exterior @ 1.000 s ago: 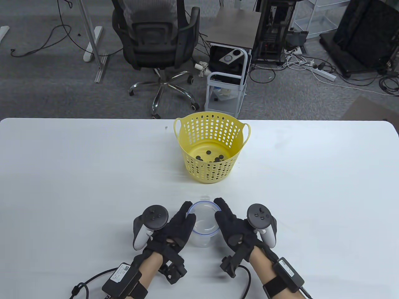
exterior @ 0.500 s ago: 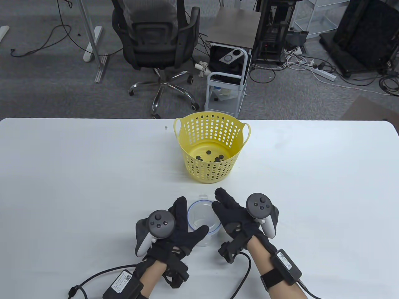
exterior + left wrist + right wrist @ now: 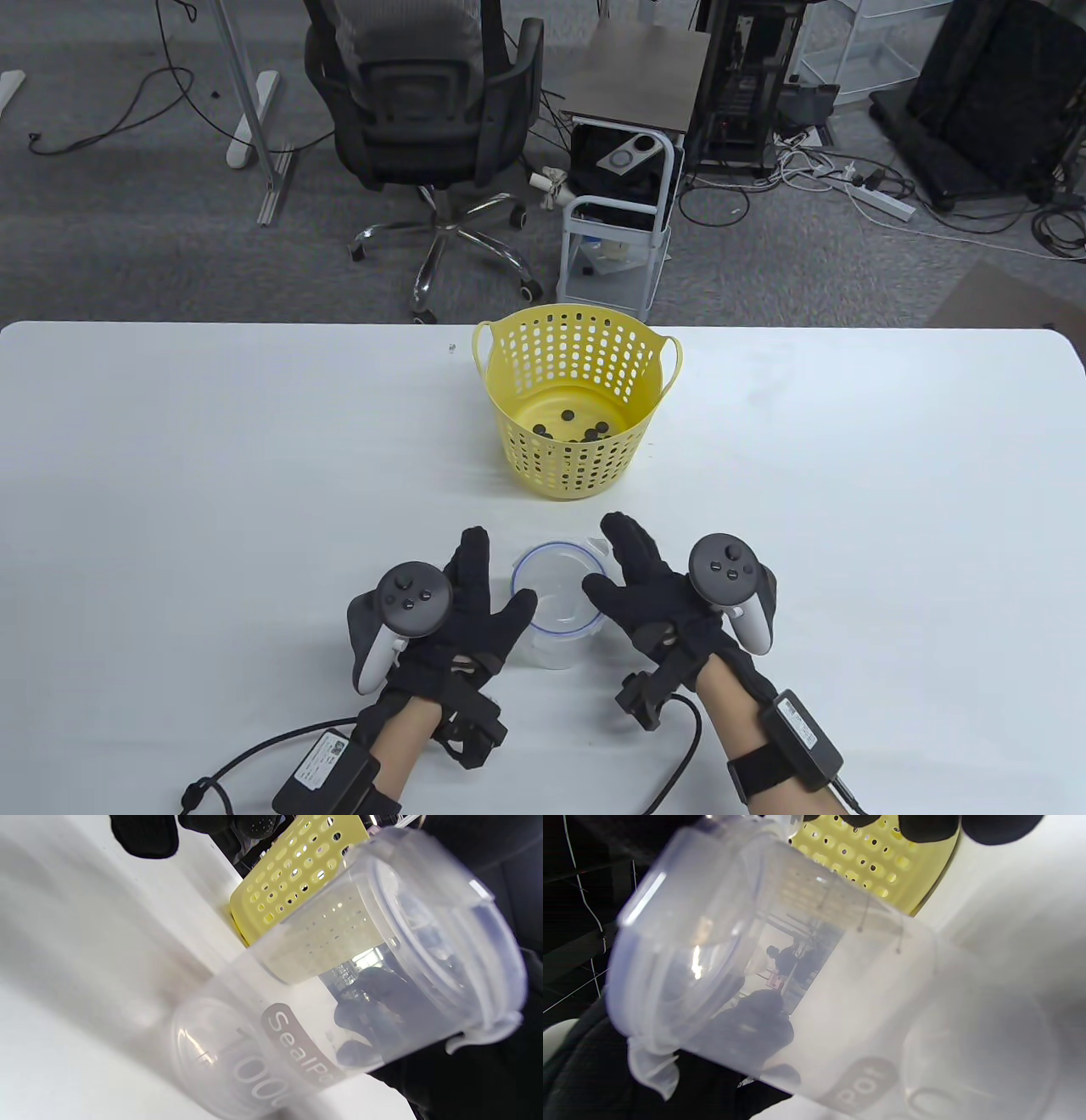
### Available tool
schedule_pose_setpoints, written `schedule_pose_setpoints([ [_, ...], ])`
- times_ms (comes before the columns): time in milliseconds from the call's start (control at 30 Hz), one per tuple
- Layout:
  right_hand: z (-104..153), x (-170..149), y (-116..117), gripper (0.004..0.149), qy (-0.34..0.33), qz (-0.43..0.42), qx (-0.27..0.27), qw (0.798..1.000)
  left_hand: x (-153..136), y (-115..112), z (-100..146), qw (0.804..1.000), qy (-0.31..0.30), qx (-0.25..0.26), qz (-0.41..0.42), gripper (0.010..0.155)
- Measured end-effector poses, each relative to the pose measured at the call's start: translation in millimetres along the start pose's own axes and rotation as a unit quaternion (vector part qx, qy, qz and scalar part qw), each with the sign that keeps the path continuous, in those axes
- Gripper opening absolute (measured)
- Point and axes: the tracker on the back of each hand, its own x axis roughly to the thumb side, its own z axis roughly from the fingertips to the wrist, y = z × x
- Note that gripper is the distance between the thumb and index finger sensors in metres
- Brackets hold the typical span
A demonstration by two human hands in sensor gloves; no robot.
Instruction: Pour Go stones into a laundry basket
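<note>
A yellow perforated laundry basket (image 3: 517,441) stands at the table's far middle with several black Go stones (image 3: 567,416) on its bottom. A clear, empty plastic container (image 3: 556,615) with a blue-tinted rim stands upright near the front edge. My left hand (image 3: 492,581) lies open just left of it, thumb beside its wall. My right hand (image 3: 615,564) lies open just right of it, thumb at the rim. The left wrist view shows the container (image 3: 297,1005) close up with the basket (image 3: 292,870) behind. The right wrist view shows the same container (image 3: 814,984) and basket (image 3: 878,861).
The white table (image 3: 212,475) stretches wide on both sides. A tiny speck (image 3: 451,347) lies left of the basket. Beyond the far edge stand an office chair (image 3: 424,110) and a small cart (image 3: 624,187).
Both hands have let go of the container and spread open. The left hand has slid left and the right hand right. The container stays upright in place.
</note>
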Motion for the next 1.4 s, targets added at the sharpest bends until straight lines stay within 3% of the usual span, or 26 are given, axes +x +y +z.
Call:
schedule_pose_setpoints([
  [400,12.5,16.8,11.6,0.105,-0.04,0.102,-0.004,0.994,-4.7,7.3,-6.3,0.995,-0.006,0.099,-0.015,0.088],
  [633,16.2,18.3,11.9,0.102,-0.054,0.104,-0.035,0.993,-3.4,9.4,-5.3,0.993,-0.033,0.112,-0.006,0.08],
  [800,13.6,8.9,8.5,0.095,-0.031,0.04,-0.045,0.998,-0.4,3.0,-2.0,0.997,-0.039,0.067,0.009,0.082],
  [900,11.0,2.2,14.6,0.092,-0.017,0.032,-0.022,0.999,-5.9,-6.7,-6.2,0.999,-0.022,0.021,0.02,0.082],
  [1167,6.6,-10.4,26.5,0.084,-0.007,-0.011,0.014,1.0,-13.4,-19.0,-12.9,0.999,-0.019,-0.032,0.032,0.082],
  [1400,2.2,-18.4,33.5,0.083,0.008,-0.07,0.053,0.996,-16.7,-27.0,-22.5,0.989,-0.019,-0.136,0.06,0.085],
])
